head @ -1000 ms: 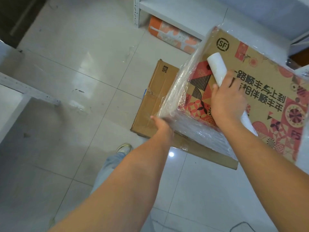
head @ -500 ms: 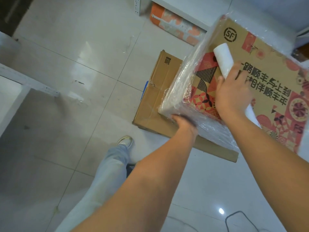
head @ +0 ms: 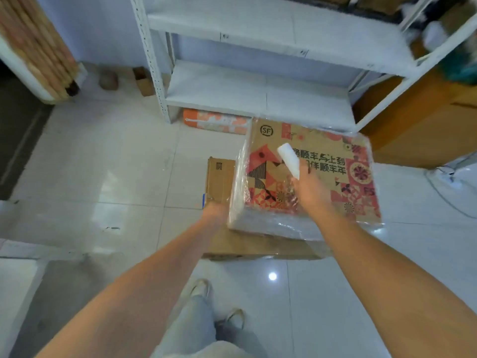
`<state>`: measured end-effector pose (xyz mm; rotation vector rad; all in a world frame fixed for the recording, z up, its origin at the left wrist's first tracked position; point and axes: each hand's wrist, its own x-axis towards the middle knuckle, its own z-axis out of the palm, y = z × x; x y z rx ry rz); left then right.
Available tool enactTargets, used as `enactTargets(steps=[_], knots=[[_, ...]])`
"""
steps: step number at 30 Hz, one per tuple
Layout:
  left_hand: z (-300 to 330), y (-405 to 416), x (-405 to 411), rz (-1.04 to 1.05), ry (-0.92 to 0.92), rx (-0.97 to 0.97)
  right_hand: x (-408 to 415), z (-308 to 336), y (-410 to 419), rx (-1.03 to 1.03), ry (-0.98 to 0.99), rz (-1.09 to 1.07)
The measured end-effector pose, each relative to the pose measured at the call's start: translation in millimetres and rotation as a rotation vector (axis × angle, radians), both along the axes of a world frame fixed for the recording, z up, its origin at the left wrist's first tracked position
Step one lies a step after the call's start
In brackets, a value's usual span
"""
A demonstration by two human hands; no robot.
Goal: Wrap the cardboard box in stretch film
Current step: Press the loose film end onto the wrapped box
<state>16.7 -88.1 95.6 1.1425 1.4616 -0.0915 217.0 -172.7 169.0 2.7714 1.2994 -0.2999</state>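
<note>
A printed cardboard box with red patterns and black characters lies partly covered in clear stretch film along its left and near sides. My right hand rests above the box top, closed around a white stretch film roll that points up and away. My left hand sits at the box's near left corner, touching the film-covered side; whether it grips the box is unclear in the blur.
The box lies on a flat brown cardboard sheet on the tiled floor. A white metal shelf stands just behind, with an orange patterned package under it. A brown cabinet is at right, cables beside it. My feet are below.
The view has tilted up and pulled back, now showing the shelf. The box sits lower and flatter. My left hand shifted from under the near edge to the left corner.
</note>
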Motion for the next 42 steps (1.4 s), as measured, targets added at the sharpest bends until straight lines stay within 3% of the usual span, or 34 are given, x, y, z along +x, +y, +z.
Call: enactTargets(steps=[6,12,19,24,28,34,38,42], knots=[[73.9,47.4,8.5,-0.316,0.055,0.352,0.8,24.7,-65.8,0.013,0.070,-0.183],[144.1,34.1,64.4,-0.562,-0.085,0.555,3.3,61.2,-75.0,0.302,0.248,-0.447],[165.7,-4.8,98.1,-0.542,-0.259,0.395,-4.2,100.3,-28.3,0.632,0.501,-0.403],[182.1,-25.5,89.0,-0.314,-0.539,-0.108,-15.2,115.2,19.0,0.783,0.728,-0.402],[174.3,-14.6,68.4,-0.253,-0.581,-0.142,-28.7,111.2,47.9,0.859,0.894,-0.440],[152.0,-0.7,28.1,-0.096,-0.665,0.009,-61.1,100.7,83.7,0.745,1.101,-0.470],[124.5,15.6,2.5,0.083,-0.584,0.082,-84.7,87.8,102.9,0.451,1.224,-0.379],[91.9,28.8,-10.3,0.248,-0.443,0.170,-108.5,64.6,107.3,0.270,1.157,-0.246]])
